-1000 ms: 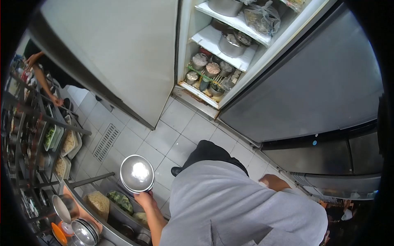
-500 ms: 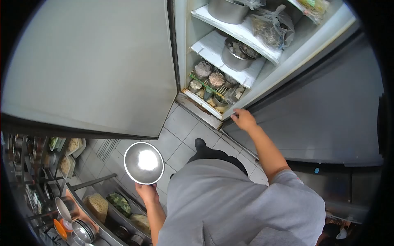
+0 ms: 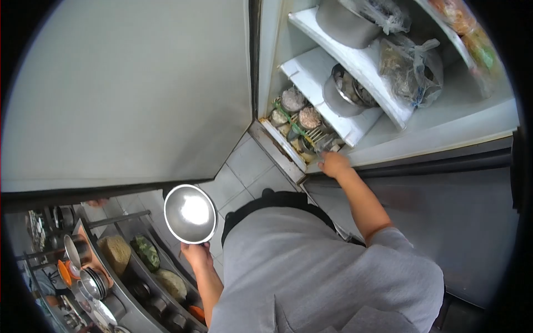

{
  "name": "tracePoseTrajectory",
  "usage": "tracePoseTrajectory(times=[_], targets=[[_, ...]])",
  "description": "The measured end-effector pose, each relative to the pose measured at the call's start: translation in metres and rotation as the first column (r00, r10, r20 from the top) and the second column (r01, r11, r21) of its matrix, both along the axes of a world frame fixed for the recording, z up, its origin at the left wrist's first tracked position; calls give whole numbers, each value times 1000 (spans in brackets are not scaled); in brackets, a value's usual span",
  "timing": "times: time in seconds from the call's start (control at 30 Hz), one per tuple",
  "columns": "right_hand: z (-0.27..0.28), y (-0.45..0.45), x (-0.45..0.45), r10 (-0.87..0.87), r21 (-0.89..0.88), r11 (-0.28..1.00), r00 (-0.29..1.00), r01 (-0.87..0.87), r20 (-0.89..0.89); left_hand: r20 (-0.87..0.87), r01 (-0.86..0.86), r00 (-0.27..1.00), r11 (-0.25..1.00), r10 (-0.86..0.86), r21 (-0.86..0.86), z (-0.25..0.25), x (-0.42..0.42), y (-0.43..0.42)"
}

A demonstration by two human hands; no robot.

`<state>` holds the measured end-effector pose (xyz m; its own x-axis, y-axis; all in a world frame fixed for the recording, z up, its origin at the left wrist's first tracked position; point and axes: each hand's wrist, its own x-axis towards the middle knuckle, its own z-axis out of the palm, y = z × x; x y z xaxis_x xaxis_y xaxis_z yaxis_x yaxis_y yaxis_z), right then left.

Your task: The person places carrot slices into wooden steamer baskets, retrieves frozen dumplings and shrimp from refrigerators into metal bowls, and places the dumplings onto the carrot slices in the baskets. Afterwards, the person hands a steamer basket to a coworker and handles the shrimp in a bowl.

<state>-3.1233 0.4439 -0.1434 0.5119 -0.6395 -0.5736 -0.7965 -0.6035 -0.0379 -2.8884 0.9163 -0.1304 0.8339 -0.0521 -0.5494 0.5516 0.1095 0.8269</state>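
My left hand [image 3: 196,255] grips the rim of a round stainless steel bowl [image 3: 190,215] and holds it over the floor. The bowl's inside faces up, with bright glare and no food visible. My right hand [image 3: 335,164] reaches to the lowest level of an open refrigerator, fingers loosely bent and apart, with nothing visible in them. Just beyond its fingertips lies something in clear plastic [image 3: 331,144], too small to make out. Near it on the wire rack stand a container of pinkish pieces [image 3: 309,117] and a container of pale, whitish food [image 3: 292,100].
A large refrigerator door [image 3: 127,100] stands open on the left. Above the rack, white shelves hold a pot [image 3: 341,91] and a tied plastic bag [image 3: 411,69]. A counter with noodles [image 3: 114,254], greens [image 3: 145,252] and stacked bowls [image 3: 93,283] is at lower left. Another person's hand [image 3: 98,202] shows beneath the door.
My body has moved closer to the refrigerator. My right hand has gone from the edge of the opening to the lowest rack. The bowl stays in my left hand.
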Motion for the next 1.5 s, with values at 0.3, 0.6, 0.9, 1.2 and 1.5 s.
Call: tracePoseTrajectory(times=[0.3,0.6,0.9,1.2,1.5], targets=[[16,16,-6,-68,26,997,994,66,82,-73,6,997,993,2,114,3,22,-14],[40,30,7,6,-39,999,972,4,233,67,103,992,995,-104,12,21,45,-41],[31,73,15,90,109,988,984,-107,152,57,180,982,983,-183,42,13,61,-38],[-12,104,11,139,220,965,989,-145,42,22,210,977,977,-211,45,3,55,-15],[-136,109,-42,-45,307,951,999,39,11,8,167,986,982,-168,94,15,59,-4]])
